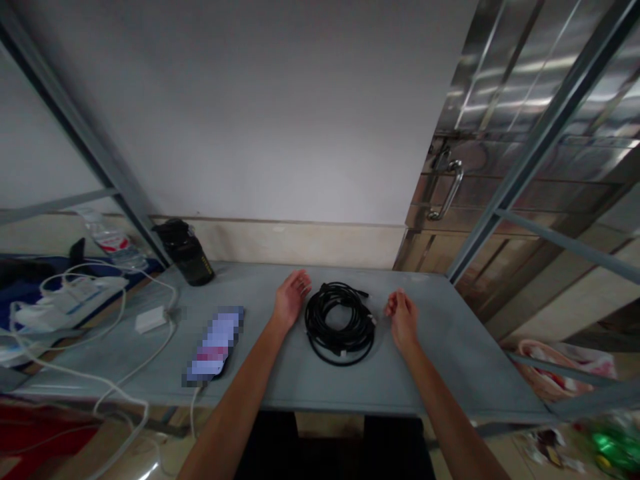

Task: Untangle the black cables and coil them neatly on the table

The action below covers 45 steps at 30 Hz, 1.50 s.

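A coiled black cable point(316, 327) lies in a ring on the grey tabletop point(450, 373), with a plug end and a small white tag at its right side. Just left of the coil rests my left hand point(293, 298), palm turned toward it, its fingers slightly bent and apart with nothing in them. On the other side, a small gap from the cable, is my right hand point(403, 320). Its fingers are curled in together, and I see nothing held there.
Left of my arm lies a phone point(215, 345) with its screen lit and a white cord plugged in. Behind it stands a black bottle point(185, 253). A white adapter point(151, 320), power strip point(75, 303) and clear bottle point(115, 243) are farther left. Metal posts point(540, 143) frame the table.
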Motion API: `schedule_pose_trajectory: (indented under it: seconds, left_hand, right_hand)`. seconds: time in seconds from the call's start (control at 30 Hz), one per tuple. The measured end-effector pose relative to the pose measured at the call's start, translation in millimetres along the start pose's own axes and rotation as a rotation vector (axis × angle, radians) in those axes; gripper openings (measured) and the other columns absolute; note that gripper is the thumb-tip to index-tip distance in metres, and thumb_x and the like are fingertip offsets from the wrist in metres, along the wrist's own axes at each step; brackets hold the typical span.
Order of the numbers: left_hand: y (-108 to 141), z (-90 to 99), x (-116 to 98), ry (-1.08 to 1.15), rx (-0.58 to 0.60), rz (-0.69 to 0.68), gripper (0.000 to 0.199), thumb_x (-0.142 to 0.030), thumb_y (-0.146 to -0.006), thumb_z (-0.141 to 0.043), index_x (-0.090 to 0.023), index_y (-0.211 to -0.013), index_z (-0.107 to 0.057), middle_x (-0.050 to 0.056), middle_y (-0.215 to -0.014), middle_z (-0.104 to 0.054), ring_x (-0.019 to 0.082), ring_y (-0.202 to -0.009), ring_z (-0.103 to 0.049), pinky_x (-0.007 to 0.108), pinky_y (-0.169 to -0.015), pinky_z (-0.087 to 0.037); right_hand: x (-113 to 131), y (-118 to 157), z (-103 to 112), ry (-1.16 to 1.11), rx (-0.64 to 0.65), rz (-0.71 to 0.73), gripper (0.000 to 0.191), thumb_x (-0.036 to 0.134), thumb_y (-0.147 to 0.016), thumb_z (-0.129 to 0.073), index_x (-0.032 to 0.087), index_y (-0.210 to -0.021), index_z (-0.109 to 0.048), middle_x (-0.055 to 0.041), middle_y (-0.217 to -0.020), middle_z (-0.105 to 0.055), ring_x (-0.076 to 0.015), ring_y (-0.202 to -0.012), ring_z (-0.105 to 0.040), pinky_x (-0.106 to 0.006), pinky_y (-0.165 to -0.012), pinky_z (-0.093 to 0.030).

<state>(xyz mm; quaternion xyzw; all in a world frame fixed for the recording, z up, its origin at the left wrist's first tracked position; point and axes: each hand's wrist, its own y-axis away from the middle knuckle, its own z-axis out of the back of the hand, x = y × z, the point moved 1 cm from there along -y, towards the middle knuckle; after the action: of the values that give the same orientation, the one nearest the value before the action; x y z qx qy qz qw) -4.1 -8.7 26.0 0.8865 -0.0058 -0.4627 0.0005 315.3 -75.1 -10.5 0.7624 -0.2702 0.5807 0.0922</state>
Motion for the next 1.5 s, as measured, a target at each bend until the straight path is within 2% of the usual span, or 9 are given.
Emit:
schedule_pose_trajectory:
  seconds: [0.2,0.5,0.97,1.5]
  left_hand:
    - [1.8,6.5,-9.8,0.178,-0.060,0.028,0.029,-0.048,-0.100,-0.074,-0.021,-0.108,-0.082,0.006,-0.093,-0.080,0.018,-0.083,-0.075,0.034,-0.082,-0.061]
    - [4.3,0.9,-13.4,0.312,-0.100,0.075,0.032,-0.037,-0.112,-0.058,-0.016,-0.106,-0.081,0.005,-0.087,-0.077,0.015,-0.076,-0.074,0.032,-0.075,-0.060]
    - [4.1,1.0,-12.1,0.310,-0.094,0.075,0.025,-0.037,-0.106,-0.068,-0.016,-0.108,-0.081,0.005,-0.088,-0.076,0.017,-0.077,-0.073,0.033,-0.075,-0.058]
    - [5.5,-1.4,-12.4,0.304,-0.092,0.067,0.031,-0.037,-0.111,-0.060,-0.015,-0.106,-0.082,0.005,-0.089,-0.075,0.016,-0.078,-0.073,0.032,-0.074,-0.058]
  right_hand:
    - [-1.3,1.8,2.1,-0.058,0.006,-0.012,0.060,0.079,-0.096,-0.073,0.024,-0.079,-0.059,0.0048,-0.069,-0.051,-0.0110,-0.055,-0.046,-0.027,-0.050,-0.037]
    - [-2.5,2.4,1.9,-0.057,0.018,-0.012,0.060,0.078,-0.096,-0.076,0.024,-0.076,-0.061,0.0044,-0.068,-0.050,-0.0109,-0.055,-0.045,-0.028,-0.050,-0.035]
    - [1.8,2.3,0.4,-0.018,0.035,-0.025,0.062,0.081,-0.093,-0.076,0.023,-0.075,-0.062,0.0049,-0.066,-0.050,-0.0104,-0.052,-0.045,-0.028,-0.049,-0.034]
    - [-1.7,0.7,1.0,0.034,0.027,-0.017,0.061,0.082,-0.094,-0.073,0.024,-0.077,-0.064,0.0050,-0.065,-0.051,-0.0109,-0.050,-0.047,-0.029,-0.048,-0.033]
